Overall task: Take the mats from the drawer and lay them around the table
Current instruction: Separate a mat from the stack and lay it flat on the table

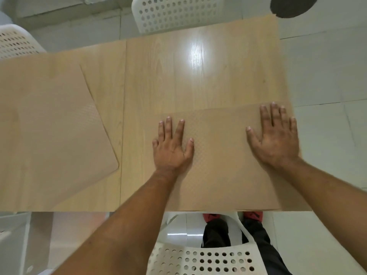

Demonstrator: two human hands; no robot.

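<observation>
Directly below the head camera, a pale wooden table (178,76) carries two tan mats. The near mat (222,171) lies flat at the table's near right corner, its long side along the near edge and its right side reaching the table's right edge. Both hands rest palm down on it with fingers straight and spread, gripping nothing: the left hand (171,149) near its left end, the right hand (276,139) at its far right corner. The second mat (55,135) lies on the left part of the table, turned at an angle, with a strip of bare wood between it and the near mat. White chairs with round holes stand at the near side (198,259), the far side (174,14) and the far left (15,42).
</observation>
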